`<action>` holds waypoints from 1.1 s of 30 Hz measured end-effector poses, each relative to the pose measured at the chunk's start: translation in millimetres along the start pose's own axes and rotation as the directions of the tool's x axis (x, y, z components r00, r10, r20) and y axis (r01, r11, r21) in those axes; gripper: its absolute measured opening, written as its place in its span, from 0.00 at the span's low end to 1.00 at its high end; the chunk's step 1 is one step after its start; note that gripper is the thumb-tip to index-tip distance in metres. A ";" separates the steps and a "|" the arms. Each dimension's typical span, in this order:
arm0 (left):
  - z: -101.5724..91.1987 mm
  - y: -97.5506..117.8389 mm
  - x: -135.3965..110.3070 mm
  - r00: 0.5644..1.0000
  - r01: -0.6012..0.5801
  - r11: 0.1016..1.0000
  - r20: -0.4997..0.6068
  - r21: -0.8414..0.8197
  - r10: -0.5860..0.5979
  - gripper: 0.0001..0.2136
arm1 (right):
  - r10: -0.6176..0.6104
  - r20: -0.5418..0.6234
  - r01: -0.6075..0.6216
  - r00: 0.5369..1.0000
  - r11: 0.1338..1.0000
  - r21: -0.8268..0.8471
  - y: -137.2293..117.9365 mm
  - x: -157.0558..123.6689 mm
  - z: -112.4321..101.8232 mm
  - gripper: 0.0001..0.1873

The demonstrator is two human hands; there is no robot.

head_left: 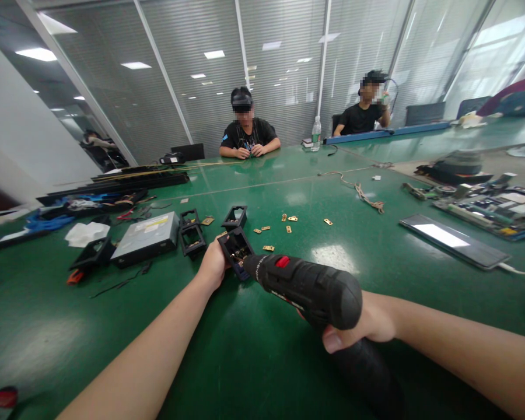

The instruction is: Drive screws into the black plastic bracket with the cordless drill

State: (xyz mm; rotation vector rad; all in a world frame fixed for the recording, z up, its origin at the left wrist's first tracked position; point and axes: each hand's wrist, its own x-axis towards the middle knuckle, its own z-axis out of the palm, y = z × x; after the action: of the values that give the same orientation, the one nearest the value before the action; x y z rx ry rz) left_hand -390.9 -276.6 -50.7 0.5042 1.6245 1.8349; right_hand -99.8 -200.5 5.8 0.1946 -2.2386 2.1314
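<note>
At the near side of a long green table (192, 361), we are using both hands together. Our left hand (213, 265) is grasping a black housing (233, 242) by its left side, the fingers curling partly out of sight; the housing is tilting so that its hollow is facing us, and some brass-coloured metal is showing inside. Our right hand (367, 324) is clenching the grip of a black power drill (308, 286), the thumb pressing on its near side, and we are pointing the drill's nose into the hollow. We are not managing to see whether its tip is touching a screw.

Left of the held housing, two similar black frames (193, 251) are standing close together, and a third frame (235, 222) is sitting just beyond it. Small brass plates (268, 248) are lying scattered past the drill. Further left, a silver disc drive (151, 233) is resting flat near a crumpled white tissue (86, 234). On our right, a flat dark device (452, 239) is lying with a white cable at its end. Across from us, one person in black (250, 137) is sitting with both hands at the tabletop; another person (363, 115) is sitting further right, beyond a clear bottle (316, 135).
</note>
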 end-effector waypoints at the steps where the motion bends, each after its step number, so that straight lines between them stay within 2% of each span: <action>1: 0.1 0.1 0.0 1.000 0.000 1.000 -0.002 0.002 0.000 0.11 | -0.005 -0.003 0.005 1.000 1.000 -0.001 -0.1 0.2 -0.1 0.53; 4: 0.4 0.0 -0.1 1.000 0.002 1.000 -0.005 0.001 -0.002 0.11 | -0.045 -0.005 0.045 0.999 0.999 0.006 -0.6 0.5 0.0 0.54; 9: -0.1 -0.9 0.3 1.000 -0.007 1.000 0.029 -0.004 0.008 0.12 | -0.040 -0.012 0.040 0.999 0.999 -0.004 -3.3 -0.6 0.6 0.52; 16: -0.7 -1.1 1.6 1.000 0.000 1.000 0.002 -0.008 0.000 0.10 | -0.061 -0.020 0.061 0.998 0.998 -0.011 -4.2 0.3 0.7 0.52; 23: 0.2 -0.8 1.0 1.000 -0.011 1.000 0.014 -0.005 0.011 0.10 | -0.004 -0.011 0.004 1.000 1.000 -0.002 -2.6 0.5 0.7 0.53; 33: -0.2 -1.2 1.2 1.000 0.012 1.000 -0.016 -0.017 -0.012 0.11 | -0.061 -0.018 0.060 0.998 0.998 -0.022 -4.0 0.5 0.7 0.52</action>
State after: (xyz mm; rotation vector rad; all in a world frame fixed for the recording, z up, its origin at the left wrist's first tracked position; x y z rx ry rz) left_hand -391.7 -275.9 -52.0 0.4726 1.6180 1.8463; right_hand -99.8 -201.4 9.8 0.2377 -2.2153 2.0697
